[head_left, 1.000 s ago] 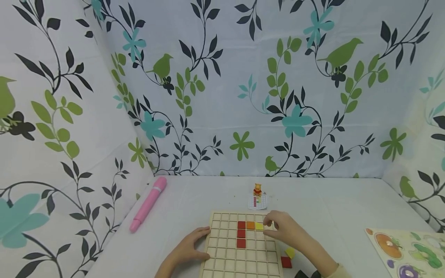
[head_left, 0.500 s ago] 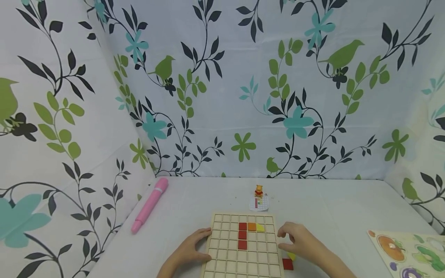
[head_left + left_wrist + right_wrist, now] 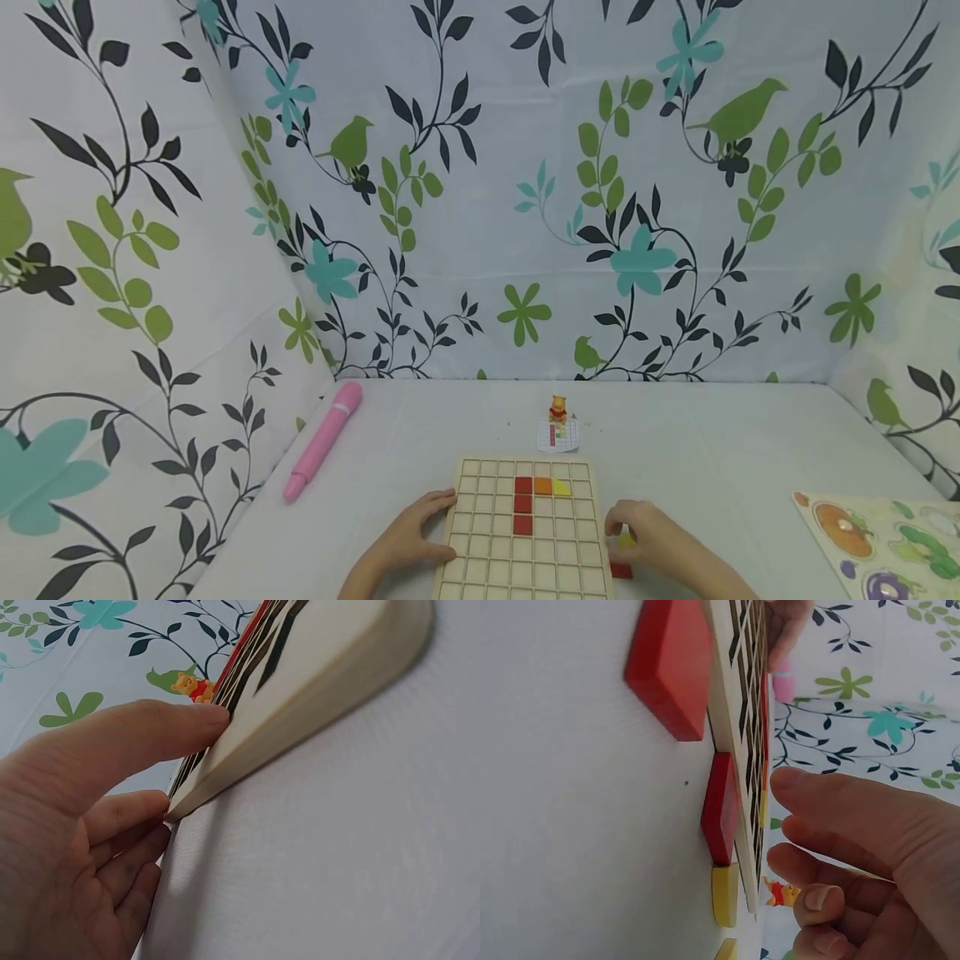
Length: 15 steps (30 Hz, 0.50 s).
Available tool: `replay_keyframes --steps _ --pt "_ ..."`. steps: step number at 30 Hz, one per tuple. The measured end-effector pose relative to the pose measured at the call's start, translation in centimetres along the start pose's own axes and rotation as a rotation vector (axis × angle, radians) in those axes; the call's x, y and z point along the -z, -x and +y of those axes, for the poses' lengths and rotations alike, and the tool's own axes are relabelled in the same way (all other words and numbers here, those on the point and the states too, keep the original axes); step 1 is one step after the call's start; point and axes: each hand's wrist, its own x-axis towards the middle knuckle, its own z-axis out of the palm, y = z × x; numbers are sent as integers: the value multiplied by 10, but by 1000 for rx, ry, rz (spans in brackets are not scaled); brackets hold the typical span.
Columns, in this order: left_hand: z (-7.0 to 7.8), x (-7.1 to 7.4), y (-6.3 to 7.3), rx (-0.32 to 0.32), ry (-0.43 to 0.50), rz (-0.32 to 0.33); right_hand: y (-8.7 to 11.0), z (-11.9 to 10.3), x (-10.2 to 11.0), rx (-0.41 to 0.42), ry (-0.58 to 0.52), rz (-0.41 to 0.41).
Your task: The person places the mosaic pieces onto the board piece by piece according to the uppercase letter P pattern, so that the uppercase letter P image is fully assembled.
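A wooden grid board (image 3: 480, 547) lies before me, with red tiles (image 3: 522, 503) in a column, an orange tile (image 3: 543, 486) and a yellow piece (image 3: 561, 487) beside the top one. My left hand (image 3: 408, 533) touches the board's left edge with thumb and fingers spread; the left wrist view has the thumb (image 3: 172, 724) on the rim. Over loose pieces at the board's right edge, my right hand (image 3: 652, 537) hovers with loosely bent fingers and nothing between them. The right wrist view shows loose red tiles (image 3: 720, 810) and yellow pieces (image 3: 724, 896) there, apart from the hand.
Behind the board stands a small bear figurine (image 3: 557, 408) on a paper card (image 3: 558, 437) printed with a coloured grid. A pink, pen-shaped object (image 3: 322, 443) lies at the left. A vegetable picture board (image 3: 877, 542) is at the right. Patterned cloth (image 3: 465, 250) hangs behind the table.
My right hand has moved away from the yellow piece on the board, rightward and toward me, to the loose pieces beside it. The left hand stays at the board's edge.
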Motion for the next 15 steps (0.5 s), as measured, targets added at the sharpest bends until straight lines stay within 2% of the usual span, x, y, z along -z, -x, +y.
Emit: replay_keyframes --steps 8,15 --pt "-1 1 -1 4 2 -5 1 5 -3 12 25 -37" --pt "-1 0 -1 28 -3 1 2 6 -2 -36 -47 -115"
